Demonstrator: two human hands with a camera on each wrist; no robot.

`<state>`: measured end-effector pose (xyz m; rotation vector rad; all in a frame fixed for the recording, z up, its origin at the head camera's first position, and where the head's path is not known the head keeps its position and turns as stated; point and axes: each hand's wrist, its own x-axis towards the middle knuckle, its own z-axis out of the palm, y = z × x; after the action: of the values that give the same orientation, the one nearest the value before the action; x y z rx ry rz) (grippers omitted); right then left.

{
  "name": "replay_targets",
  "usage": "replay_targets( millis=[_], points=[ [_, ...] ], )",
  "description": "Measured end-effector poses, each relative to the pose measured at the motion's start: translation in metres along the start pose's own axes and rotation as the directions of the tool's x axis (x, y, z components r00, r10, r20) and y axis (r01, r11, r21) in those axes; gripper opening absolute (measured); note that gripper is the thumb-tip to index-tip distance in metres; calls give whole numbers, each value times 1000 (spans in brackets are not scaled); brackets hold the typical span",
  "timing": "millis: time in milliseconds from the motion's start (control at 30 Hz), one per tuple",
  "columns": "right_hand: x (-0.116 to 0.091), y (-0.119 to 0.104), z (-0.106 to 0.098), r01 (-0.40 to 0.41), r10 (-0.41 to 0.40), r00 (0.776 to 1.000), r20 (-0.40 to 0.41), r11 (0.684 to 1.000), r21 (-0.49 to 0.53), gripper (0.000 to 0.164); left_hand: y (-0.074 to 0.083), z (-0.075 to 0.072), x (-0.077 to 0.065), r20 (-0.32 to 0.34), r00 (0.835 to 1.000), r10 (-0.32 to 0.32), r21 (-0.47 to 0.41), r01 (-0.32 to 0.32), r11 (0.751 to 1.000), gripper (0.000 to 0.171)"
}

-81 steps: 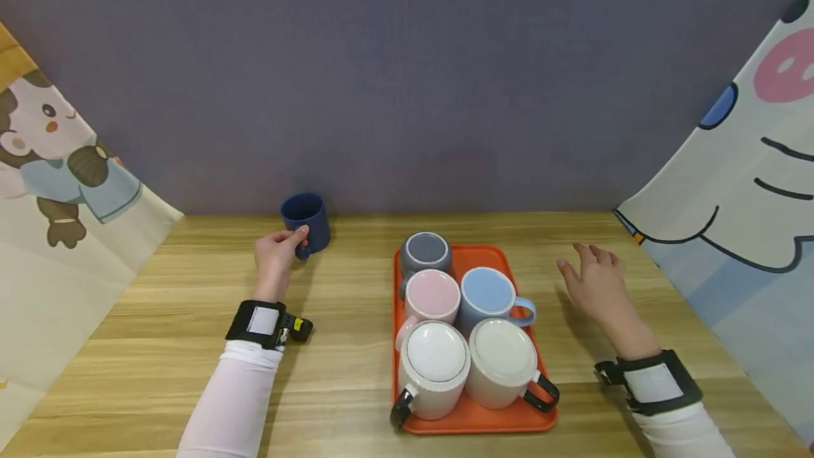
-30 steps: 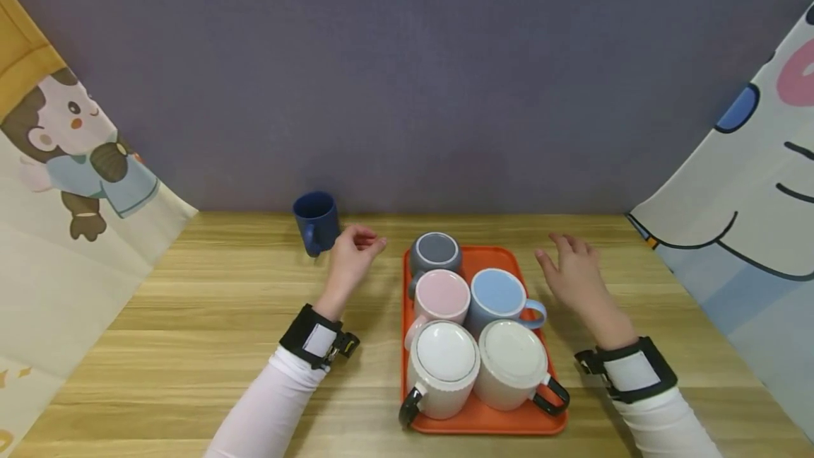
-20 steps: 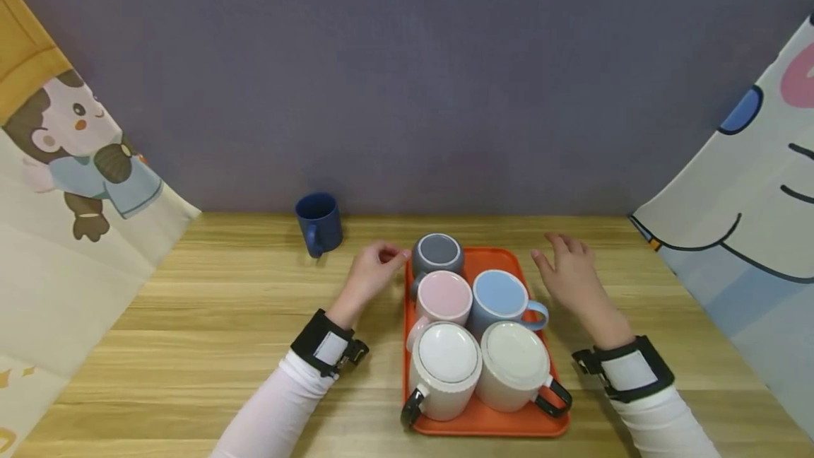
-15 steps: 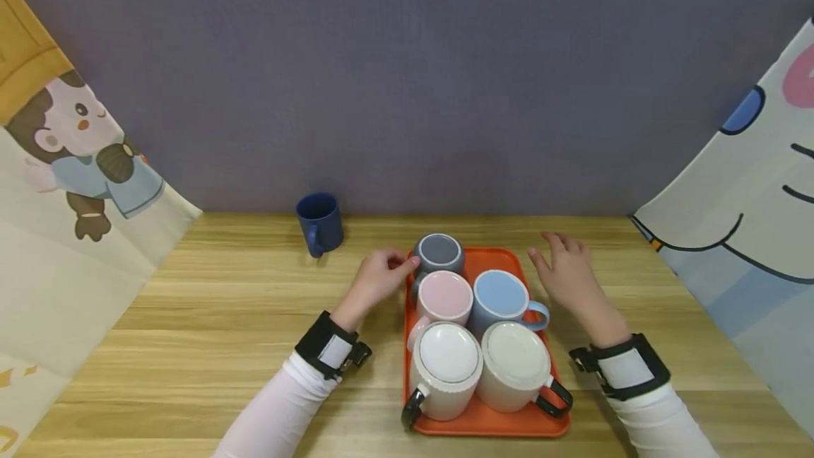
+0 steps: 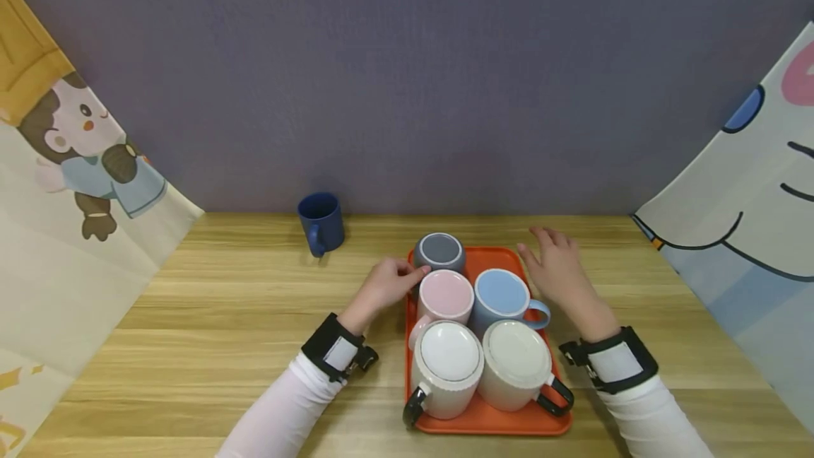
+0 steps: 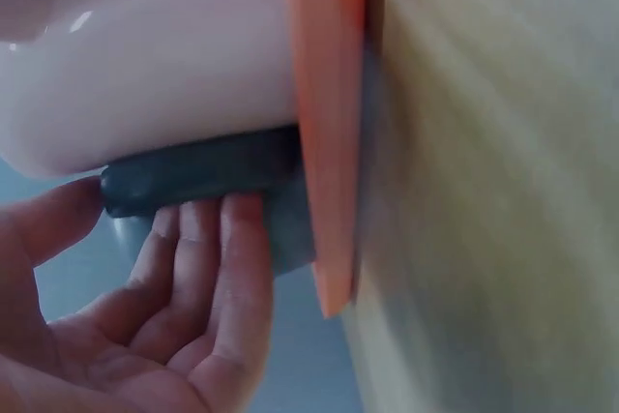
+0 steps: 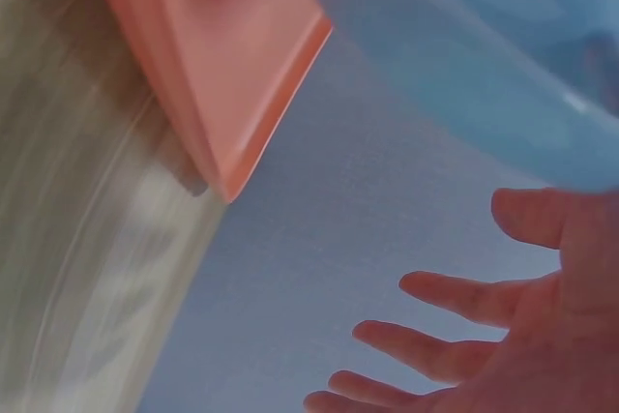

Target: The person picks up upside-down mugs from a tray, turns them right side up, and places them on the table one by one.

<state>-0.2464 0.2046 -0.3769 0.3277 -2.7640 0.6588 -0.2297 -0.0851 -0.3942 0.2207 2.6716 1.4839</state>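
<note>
1. We see the left hand [image 5: 381,285] at the far left part of a rectangular orange tray [image 5: 486,421]; its thumb and fingers close on the dark handle of a rounded, glossy grey mug [image 5: 440,249], as the left wrist view shows.
2. The grey mug sits upside down in the tray's far left corner, its pale-ringed base facing up.
3. We find the right hand [image 5: 555,263] just beyond the tray's far right edge, fingers apart and relaxed, with nothing in its hold; a glossy light blue mug [image 5: 502,294] is near it.
4. In the tray's middle we note a glossy pale pink mug [image 5: 446,295] on the left and the light blue mug on the right, both inverted.
5. At the near end we count two inverted mugs with black handles: a white ribbed mug [image 5: 450,355] on the left, an off-white mug [image 5: 518,355] on the right.
6. A dark blue cylindrical mug [image 5: 321,221] stands upright at far left on the wood-grained surface [image 5: 222,316], well apart from the tray.
</note>
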Motion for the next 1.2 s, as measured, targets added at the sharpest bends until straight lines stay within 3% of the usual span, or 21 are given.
replay_targets(
  millis=[300, 633, 800, 867, 1000, 1100, 1200],
  points=[
    [2, -5, 3, -26, 25, 999, 26, 999, 37, 52, -4, 3, 2, 9, 999, -48, -139, 49, 989, 26],
    [1, -8, 6, -12, 12, 1000, 6, 999, 32, 50, -6, 3, 3, 24, 998, -51, -212, 55, 976, 23],
    [1, -8, 7, -20, 20, 1000, 14, 999, 29, 51, -9, 4, 5, -4, 999, -52, -217, 49, 975, 20],
    [2, -8, 7, -25, 24, 1000, 17, 999, 31, 51, -9, 3, 5, -27, 998, -50, -194, 44, 980, 18],
    [3, -7, 9, -12, 12, 1000, 15, 999, 30, 51, -7, 2, 4, -85, 995, 42, -10, -43, 999, 15],
    [3, -7, 9, -4, 3, 1000, 12, 1000, 29, 51, -4, 1, 3, -133, 984, 121, 152, -100, 983, 13],
    [4, -6, 9, -5, 4, 1000, 11, 999, 32, 50, -1, 2, 1, -160, 976, 146, 212, -111, 971, 12]
  ],
)
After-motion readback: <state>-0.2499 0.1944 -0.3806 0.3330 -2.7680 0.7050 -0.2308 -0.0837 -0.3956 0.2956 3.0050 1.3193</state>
